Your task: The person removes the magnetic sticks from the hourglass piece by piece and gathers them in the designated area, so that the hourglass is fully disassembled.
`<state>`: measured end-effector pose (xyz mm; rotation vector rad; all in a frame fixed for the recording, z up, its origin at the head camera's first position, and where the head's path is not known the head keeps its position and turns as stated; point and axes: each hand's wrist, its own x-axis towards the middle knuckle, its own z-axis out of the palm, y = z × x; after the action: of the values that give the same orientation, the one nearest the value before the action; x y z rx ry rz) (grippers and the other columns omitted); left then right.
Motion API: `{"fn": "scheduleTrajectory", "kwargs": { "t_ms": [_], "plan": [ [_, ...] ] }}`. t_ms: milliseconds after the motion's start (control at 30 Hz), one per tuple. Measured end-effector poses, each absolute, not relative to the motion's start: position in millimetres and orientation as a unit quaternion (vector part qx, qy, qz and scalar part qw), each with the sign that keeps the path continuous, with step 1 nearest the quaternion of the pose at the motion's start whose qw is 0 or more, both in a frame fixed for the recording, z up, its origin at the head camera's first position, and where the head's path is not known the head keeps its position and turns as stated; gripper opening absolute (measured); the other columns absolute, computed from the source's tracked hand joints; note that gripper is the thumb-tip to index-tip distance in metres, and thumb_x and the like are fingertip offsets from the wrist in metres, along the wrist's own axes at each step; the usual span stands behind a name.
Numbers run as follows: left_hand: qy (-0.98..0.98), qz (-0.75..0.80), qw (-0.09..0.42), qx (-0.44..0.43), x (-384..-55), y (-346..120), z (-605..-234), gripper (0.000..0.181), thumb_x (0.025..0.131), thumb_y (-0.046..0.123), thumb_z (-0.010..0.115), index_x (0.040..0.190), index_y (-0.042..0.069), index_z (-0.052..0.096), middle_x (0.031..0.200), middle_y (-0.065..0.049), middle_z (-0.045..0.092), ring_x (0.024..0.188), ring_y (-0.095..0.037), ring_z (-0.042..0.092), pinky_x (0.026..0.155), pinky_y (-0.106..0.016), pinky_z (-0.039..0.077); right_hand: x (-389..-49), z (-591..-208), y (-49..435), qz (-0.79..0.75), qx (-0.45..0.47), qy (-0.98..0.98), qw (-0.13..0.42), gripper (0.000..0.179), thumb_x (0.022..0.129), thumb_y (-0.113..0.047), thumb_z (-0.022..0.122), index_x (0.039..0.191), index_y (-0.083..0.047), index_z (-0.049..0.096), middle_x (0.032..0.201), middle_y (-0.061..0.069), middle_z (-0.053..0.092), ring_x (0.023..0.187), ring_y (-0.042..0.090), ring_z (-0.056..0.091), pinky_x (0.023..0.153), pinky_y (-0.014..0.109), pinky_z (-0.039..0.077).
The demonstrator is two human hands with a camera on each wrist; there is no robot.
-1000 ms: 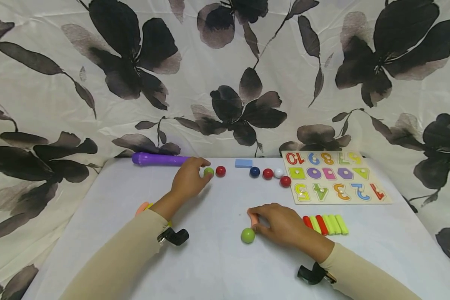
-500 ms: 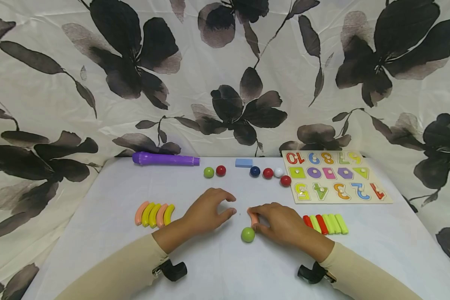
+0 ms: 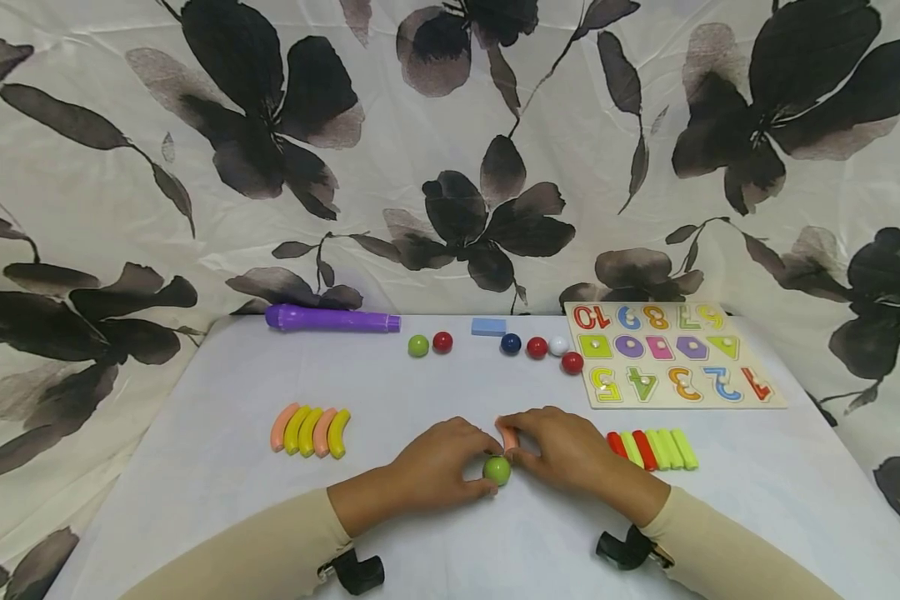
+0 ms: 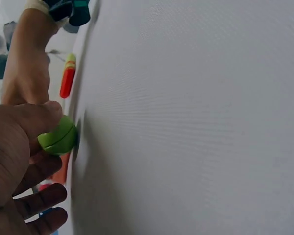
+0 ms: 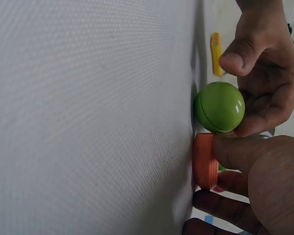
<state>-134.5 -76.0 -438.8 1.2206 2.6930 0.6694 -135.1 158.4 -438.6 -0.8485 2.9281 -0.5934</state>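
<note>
A glossy green ball with a seam rests on the white tabletop. My left hand has its thumb and index finger curled around the ball from the left. In the right wrist view that thumb stands slightly off the green ball. My right hand holds a peach curved block between thumb and fingers, down on the tabletop. The ball sits right at the block's near end. In the left wrist view, my thumb covers part of the green ball.
Peach and yellow curved blocks line up at left; red and lime sticks at right. Behind are a purple microphone-shaped toy, another green ball, red balls, a blue ball, a blue block and a number puzzle board.
My left hand has left the far green ball beside the red one, come back toward me and to the right, and reached the near green ball. My right hand stays on the peach block.
</note>
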Motion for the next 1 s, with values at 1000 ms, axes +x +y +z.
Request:
{"fn": "scheduleTrajectory", "kwargs": {
  "t_ms": [1000],
  "plan": [
    [0.925, 0.228, 0.022, 0.305, -157.0, -93.0, -431.8, 0.036, 0.091, 0.037, 0.078, 0.121, 0.019, 0.071, 0.107, 0.011, 0.068, 0.104, -0.011, 0.06, 0.093, -0.035, 0.052, -135.3, -440.0, 158.6, -0.183, -0.273, 0.945, 0.01, 0.049, 0.092, -0.04, 0.077, 0.136, -0.021, 0.068, 0.125, -0.002, 0.071, 0.113, 0.02, 0.065, 0.089, 0.043, 0.056]
  ]
}}
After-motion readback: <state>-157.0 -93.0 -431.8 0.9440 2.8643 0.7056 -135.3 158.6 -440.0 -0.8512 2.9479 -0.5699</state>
